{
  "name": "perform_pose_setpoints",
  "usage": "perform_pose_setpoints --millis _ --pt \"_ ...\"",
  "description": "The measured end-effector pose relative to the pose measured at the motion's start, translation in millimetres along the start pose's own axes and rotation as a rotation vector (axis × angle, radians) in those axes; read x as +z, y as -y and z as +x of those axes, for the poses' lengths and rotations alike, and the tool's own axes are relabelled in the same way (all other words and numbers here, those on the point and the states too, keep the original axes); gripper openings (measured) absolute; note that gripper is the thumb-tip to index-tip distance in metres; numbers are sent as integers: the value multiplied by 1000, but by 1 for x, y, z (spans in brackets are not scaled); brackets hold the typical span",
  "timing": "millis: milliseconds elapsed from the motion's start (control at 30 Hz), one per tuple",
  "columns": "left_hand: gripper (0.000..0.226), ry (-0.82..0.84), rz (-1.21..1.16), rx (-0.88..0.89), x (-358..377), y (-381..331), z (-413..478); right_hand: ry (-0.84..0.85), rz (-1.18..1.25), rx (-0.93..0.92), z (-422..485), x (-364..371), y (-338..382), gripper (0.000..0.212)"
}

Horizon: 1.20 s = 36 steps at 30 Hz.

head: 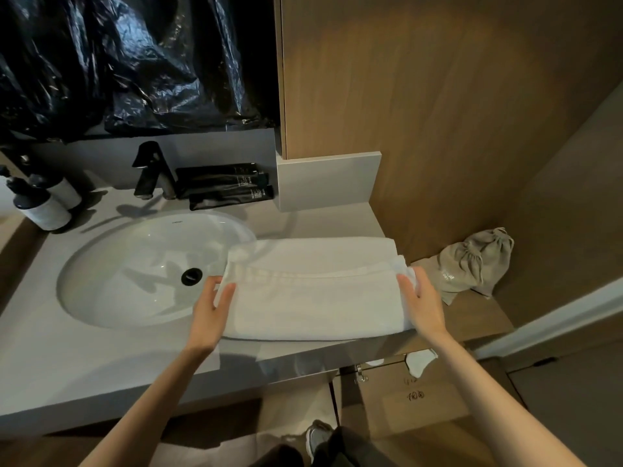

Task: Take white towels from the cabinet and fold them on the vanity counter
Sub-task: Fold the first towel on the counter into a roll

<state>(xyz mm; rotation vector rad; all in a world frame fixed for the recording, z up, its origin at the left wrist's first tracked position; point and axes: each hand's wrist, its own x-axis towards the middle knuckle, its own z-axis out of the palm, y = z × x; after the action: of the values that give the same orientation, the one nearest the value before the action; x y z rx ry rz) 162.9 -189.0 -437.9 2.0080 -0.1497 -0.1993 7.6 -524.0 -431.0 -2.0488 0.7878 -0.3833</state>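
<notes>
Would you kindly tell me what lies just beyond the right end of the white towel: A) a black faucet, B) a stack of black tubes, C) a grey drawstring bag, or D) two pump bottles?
C: the grey drawstring bag lies on the wooden ledge just past the white towel, beside the right hand that holds that end.

The sink (135, 257) is set in the left half of the worktop (67, 365). The tap (151, 170) stands behind the sink, with the tubes (226, 185) stacked just right of it. Two bottles (43, 203) stand at the rear left. The towel (317, 291) lies on the worktop right of the sink, its left end over the sink rim. The left hand (210, 311) holds the towel's left end, the right hand (423, 305) its right end. A bag (472, 264) lies on the ledge (478, 315) right of the towel
</notes>
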Motion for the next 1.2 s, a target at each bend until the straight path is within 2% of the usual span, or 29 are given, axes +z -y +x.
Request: perform_pose_setpoints --millis 167,367,533,700,900,1033,1200 --pt "17 -35 -17 19 -8 -11 0 -42 24 -23 -10 0 17 18" --pt "17 -53 64 12 -10 -27 44 -99 -15 -37 26 3 31 19" --pt "26 -36 131 8 4 -34 71 -125 -63 -19 60 11 23 21" --pt "32 -51 187 -60 23 -23 95 -82 -123 34 80 26 9 21" --pt "28 -96 333 -100 38 -5 106 -77 -400 -3 86 33 -8 23" --pt "31 -81 445 -160 44 7 110 -32 -519 40 92 36 -11 21" --pt "40 -13 372 -269 39 12 115 -56 -470 142 93 42 -5 29"
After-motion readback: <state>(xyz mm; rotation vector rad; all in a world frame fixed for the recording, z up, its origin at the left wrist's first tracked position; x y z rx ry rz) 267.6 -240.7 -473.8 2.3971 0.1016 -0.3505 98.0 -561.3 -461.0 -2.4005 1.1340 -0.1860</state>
